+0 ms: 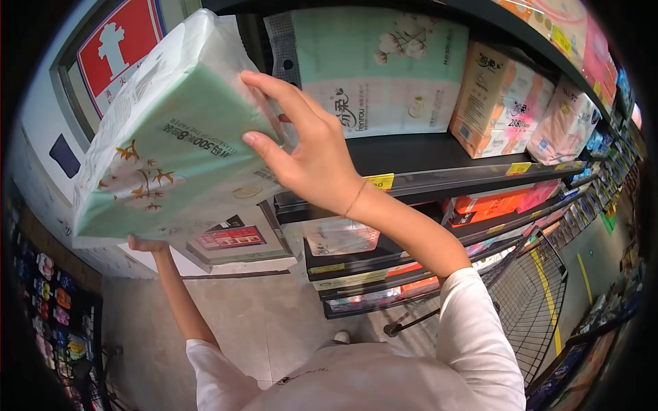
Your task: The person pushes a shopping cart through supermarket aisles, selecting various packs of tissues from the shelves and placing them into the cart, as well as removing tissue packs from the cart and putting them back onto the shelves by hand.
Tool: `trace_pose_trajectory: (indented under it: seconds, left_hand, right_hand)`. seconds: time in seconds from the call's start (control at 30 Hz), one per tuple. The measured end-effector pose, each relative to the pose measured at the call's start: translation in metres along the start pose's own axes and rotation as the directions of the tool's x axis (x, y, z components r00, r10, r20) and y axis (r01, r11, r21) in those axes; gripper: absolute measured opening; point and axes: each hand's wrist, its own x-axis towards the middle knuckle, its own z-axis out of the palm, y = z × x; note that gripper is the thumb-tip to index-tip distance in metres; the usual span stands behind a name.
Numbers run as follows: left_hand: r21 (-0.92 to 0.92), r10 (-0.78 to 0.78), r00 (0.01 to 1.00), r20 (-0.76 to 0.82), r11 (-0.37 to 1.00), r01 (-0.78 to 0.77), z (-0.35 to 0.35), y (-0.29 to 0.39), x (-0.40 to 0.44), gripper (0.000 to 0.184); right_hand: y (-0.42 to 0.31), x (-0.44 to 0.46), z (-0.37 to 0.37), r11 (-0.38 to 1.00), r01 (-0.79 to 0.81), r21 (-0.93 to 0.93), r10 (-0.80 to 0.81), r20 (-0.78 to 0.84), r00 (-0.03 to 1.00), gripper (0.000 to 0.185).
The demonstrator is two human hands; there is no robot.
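A large green and white plastic-wrapped tissue pack (171, 137) is held up, tilted, at the upper left. My right hand (308, 147) lies against its right side, with the thumb and fingers apart and pressed on the wrap. Beneath the pack's lower edge, my left hand (149, 244) supports it from below; most of its fingers are hidden by the pack. Just right of my right hand, a similar green and white pack (384, 68) stands on the upper black shelf.
Orange packs (497, 103) and a pink pack (565, 122) stand farther along the shelf (411, 156). Lower shelves hold more packs. A wire shopping cart (528, 301) is at the lower right. A red fire sign (116, 51) is at the upper left, and hanging goods (62, 298) are at the lower left.
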Motion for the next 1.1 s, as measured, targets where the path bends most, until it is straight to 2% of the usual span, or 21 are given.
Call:
trace_pose_trajectory:
  seconds: [0.1, 0.17, 0.2, 0.27, 0.37, 0.4, 0.5, 0.53, 0.57, 0.63, 0.7, 0.77, 0.8, 0.87, 0.9, 0.97, 1.1]
  left_hand:
    - [0.042, 0.009, 0.999, -0.038, 0.999, -0.007, 0.013, -0.005, 0.004, 0.067]
    - [0.025, -0.002, 0.999, -0.044, 1.000, 0.003, 0.027, -0.007, 0.003, 0.066]
    - [0.056, -0.019, 0.999, -0.036, 0.998, 0.021, 0.031, -0.007, 0.004, 0.064]
    - [0.130, -0.038, 0.996, -0.084, 0.990, 0.049, 0.039, -0.008, 0.008, 0.059]
    - [0.136, -0.084, 0.996, -0.025, 0.987, 0.087, 0.035, -0.007, 0.017, 0.054]
    - [0.083, -0.120, 0.992, 0.041, 0.990, 0.116, 0.037, -0.004, 0.015, 0.058]
    - [0.080, -0.159, 0.987, -0.028, 0.984, 0.161, 0.048, 0.004, 0.009, 0.058]
    - [0.093, -0.165, 0.986, -0.010, 0.982, 0.165, 0.048, 0.007, 0.010, 0.057]
    - [0.097, -0.165, 0.986, -0.012, 0.981, 0.166, 0.050, 0.009, 0.009, 0.057]
    - [0.157, -0.147, 0.989, -0.030, 0.976, 0.149, 0.051, 0.017, 0.010, 0.051]
    - [0.177, -0.177, 0.984, -0.017, 0.968, 0.178, 0.045, 0.017, 0.016, 0.053]
    - [0.196, -0.203, 0.979, -0.005, 0.960, 0.200, 0.041, 0.017, 0.027, 0.054]
    - [0.223, -0.215, 0.976, 0.037, 0.954, 0.202, 0.043, 0.018, 0.034, 0.052]
    - [0.253, -0.220, 0.972, 0.077, 0.948, 0.194, 0.049, 0.024, 0.044, 0.050]
    - [0.300, -0.206, 0.973, 0.101, 0.939, 0.168, 0.056, 0.028, 0.049, 0.050]
    - [0.341, -0.197, 0.972, 0.129, 0.929, 0.143, 0.069, 0.032, 0.050, 0.050]
    - [0.309, -0.210, 0.961, 0.181, 0.940, 0.147, 0.098, 0.011, 0.045, 0.047]
  right_hand:
    - [0.003, 0.005, 0.002, 0.997, 0.063, -0.040, -0.062, 0.007, 0.998, 0.045]
    - [0.002, 0.006, 0.010, 0.986, 0.081, -0.148, -0.093, -0.076, 0.993, 0.042]
    - [0.003, 0.009, 0.010, 0.986, 0.084, -0.143, -0.097, -0.084, 0.992, 0.042]
    - [0.008, 0.017, 0.012, 0.983, -0.042, -0.181, 0.036, -0.036, 0.999, 0.039]
    - [0.021, 0.017, 0.011, 0.986, -0.039, -0.162, 0.028, -0.069, 0.997, 0.038]
    - [0.023, 0.015, 0.011, 0.989, -0.039, -0.141, 0.029, -0.070, 0.997, 0.038]
    - [0.022, 0.018, 0.016, 0.986, -0.110, -0.127, 0.097, -0.097, 0.990, 0.041]
    - [0.023, 0.021, 0.018, 0.975, -0.175, -0.139, 0.166, -0.074, 0.983, 0.047]
    - [0.027, 0.026, 0.017, 0.975, -0.178, -0.137, 0.169, -0.074, 0.983, 0.047]
    - [0.040, 0.042, 0.022, 0.952, -0.305, -0.029, 0.304, -0.036, 0.952, 0.054]
    - [0.055, 0.046, 0.029, 0.947, -0.317, -0.054, 0.318, 0.030, 0.947, 0.058]
    - [0.069, 0.049, 0.031, 0.892, -0.450, 0.047, 0.434, 0.196, 0.879, 0.057]
    - [0.074, 0.047, 0.030, 0.892, -0.448, 0.055, 0.429, 0.207, 0.879, 0.057]
    - [0.083, 0.045, 0.023, 0.804, -0.518, 0.292, 0.532, 0.038, 0.846, 0.062]
    - [0.083, 0.045, 0.017, 0.807, -0.512, 0.296, 0.525, 0.040, 0.850, 0.062]
    - [0.081, 0.037, 0.004, 0.857, -0.366, 0.363, 0.418, -0.071, 0.906, 0.061]
    - [0.072, 0.030, -0.024, 0.863, -0.286, 0.416, 0.407, -0.239, 0.881, 0.053]
